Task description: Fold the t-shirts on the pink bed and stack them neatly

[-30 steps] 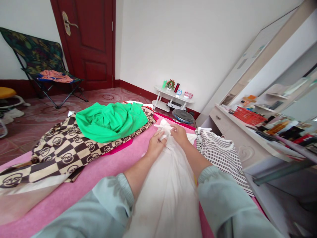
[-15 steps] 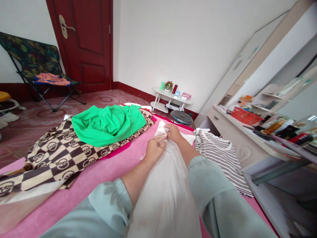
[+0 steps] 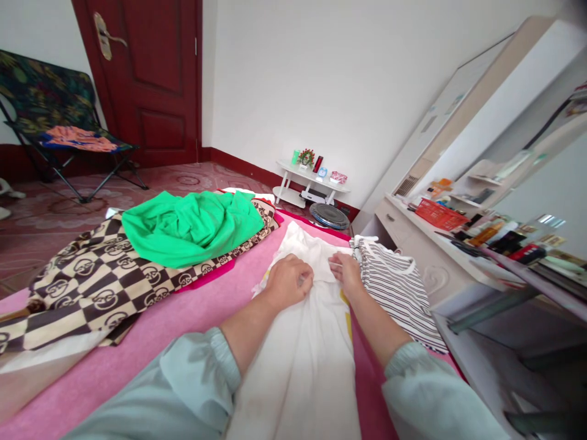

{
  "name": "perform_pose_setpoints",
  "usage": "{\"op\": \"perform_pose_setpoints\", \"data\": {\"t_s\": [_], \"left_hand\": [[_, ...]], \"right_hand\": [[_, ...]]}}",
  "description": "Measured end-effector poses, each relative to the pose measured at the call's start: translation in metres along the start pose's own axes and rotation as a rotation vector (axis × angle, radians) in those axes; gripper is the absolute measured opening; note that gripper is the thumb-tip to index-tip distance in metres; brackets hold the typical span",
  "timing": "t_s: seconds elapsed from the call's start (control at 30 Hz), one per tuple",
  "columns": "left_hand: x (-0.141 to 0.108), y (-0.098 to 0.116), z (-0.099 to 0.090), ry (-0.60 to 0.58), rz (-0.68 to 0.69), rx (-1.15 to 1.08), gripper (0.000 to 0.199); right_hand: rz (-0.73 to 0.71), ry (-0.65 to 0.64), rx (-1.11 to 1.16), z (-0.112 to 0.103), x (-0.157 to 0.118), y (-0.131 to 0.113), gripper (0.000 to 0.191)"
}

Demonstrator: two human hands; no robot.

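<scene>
A long white garment [image 3: 302, 354] is spread lengthwise in front of me on the pink bed cover [image 3: 192, 318], with bits of yellow showing at its edges. My left hand [image 3: 290, 282] rests on its upper part, fingers curled closed on the fabric near a crease; the fingertips are partly hidden. At the garment's right edge is my right hand [image 3: 347, 275], its fingers apart and pointing left, with nothing visible in them. Just right of that hand lies a black-and-white striped top [image 3: 398, 287].
Left of the garment, a green cloth [image 3: 192, 226] is heaped on a brown-and-cream checkered fabric [image 3: 92, 281]. A dressing table [image 3: 431, 244] with a red basket [image 3: 440, 214] stands close on the right. Beyond the bed are a small white shelf [image 3: 293, 168] and a folding chair [image 3: 46, 104].
My hands were together at the garment's far end, bunching its top; now they are apart, the left nearer me, the right moved outward. The far end lies flatter.
</scene>
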State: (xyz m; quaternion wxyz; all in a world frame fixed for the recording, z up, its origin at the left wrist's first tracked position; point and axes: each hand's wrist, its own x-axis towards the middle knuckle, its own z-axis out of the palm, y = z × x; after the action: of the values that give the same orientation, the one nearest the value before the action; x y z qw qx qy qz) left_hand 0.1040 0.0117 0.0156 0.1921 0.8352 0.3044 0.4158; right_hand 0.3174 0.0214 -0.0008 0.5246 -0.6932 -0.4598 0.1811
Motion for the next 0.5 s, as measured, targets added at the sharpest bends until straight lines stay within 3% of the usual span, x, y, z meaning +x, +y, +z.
{"op": "perform_pose_setpoints", "data": {"t_s": [0.27,0.5], "left_hand": [[-0.001,-0.008,0.007,-0.051,-0.028,0.103,0.023],[0.000,-0.009,0.007,-0.033,-0.093,0.149,0.022]], "right_hand": [[-0.050,-0.011,-0.123,0.004,0.020,0.001,0.014],[-0.139,-0.158,-0.137,0.027,0.040,-0.008,0.030]]}}
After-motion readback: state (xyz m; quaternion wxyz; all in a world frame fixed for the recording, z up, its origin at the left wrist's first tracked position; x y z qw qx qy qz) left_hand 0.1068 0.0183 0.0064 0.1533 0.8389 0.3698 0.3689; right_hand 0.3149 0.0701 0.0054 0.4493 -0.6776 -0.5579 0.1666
